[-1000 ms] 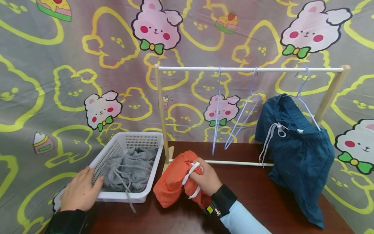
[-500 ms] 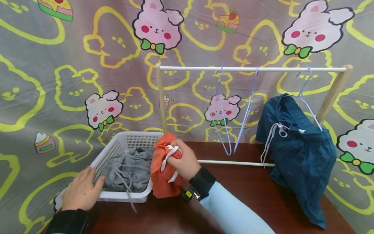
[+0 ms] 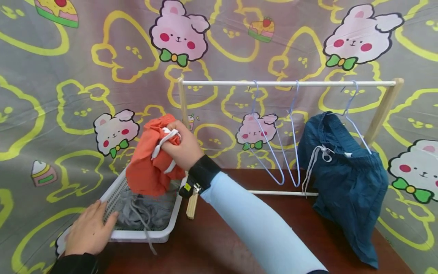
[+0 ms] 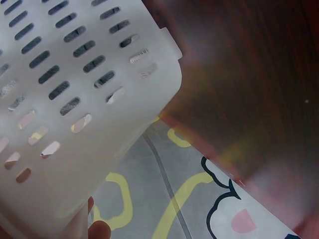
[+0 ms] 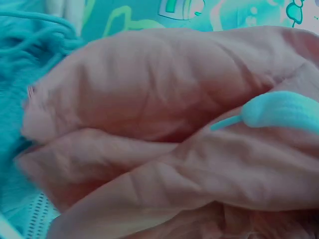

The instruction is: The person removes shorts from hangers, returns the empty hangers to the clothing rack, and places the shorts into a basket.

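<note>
In the head view my right hand (image 3: 183, 146) grips a bunched orange garment (image 3: 143, 163) with a white drawstring, probably shorts. It holds the cloth over the white plastic basket (image 3: 174, 224). A grey garment (image 3: 147, 211) with a grey cord lies inside the basket, partly hidden by the orange cloth. My left hand (image 3: 90, 228) rests at the basket's near left corner, fingers extended along the rim. The left wrist view shows the slotted basket wall (image 4: 124, 114) with fingertips (image 4: 99, 230) below it. Orange cloth (image 5: 139, 89) fills most of the right wrist view.
Right of the basket stands a rack with a white top rail (image 3: 219, 83) and wooden posts. Two bare lilac hangers (image 3: 294, 148) hang mid-rail. Blue shorts (image 3: 345, 182) hang from another hanger at right. A patterned curtain (image 3: 219, 45) backs the dark brown table (image 3: 226, 236).
My right hand has carried the orange garment left and up, from beside the basket to above it. The bare hangers have swung. My left hand has kept its place at the basket.
</note>
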The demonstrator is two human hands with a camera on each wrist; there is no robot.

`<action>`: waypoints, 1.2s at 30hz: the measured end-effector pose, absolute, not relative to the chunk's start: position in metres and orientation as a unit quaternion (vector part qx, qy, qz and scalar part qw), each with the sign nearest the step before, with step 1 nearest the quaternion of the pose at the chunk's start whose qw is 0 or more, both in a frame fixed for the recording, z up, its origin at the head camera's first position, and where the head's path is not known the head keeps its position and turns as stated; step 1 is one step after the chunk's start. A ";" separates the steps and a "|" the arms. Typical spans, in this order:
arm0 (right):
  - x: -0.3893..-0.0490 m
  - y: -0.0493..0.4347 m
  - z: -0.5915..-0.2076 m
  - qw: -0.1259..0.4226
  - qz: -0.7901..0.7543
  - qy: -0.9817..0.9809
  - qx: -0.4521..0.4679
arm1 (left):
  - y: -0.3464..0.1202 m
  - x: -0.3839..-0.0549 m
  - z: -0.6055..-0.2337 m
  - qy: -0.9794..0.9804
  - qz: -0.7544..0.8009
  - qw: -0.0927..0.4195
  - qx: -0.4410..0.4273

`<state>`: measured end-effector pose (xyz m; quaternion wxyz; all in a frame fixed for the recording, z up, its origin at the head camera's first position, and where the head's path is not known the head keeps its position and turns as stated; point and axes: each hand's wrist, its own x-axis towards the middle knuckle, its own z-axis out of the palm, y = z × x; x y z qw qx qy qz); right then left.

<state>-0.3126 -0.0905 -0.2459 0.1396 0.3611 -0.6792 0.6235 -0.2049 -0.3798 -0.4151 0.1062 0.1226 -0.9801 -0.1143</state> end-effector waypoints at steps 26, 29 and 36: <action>-0.355 -0.139 -0.324 0.114 0.344 -0.866 0.344 | -0.369 -0.205 -0.416 -0.980 -0.105 0.094 0.144; -0.354 -0.140 -0.329 0.094 0.310 -0.879 0.349 | -0.370 -0.205 -0.415 -0.979 -0.105 0.095 0.144; -0.352 -0.138 -0.341 0.049 0.185 -0.920 0.341 | -0.373 -0.205 -0.414 -0.978 -0.108 0.095 0.153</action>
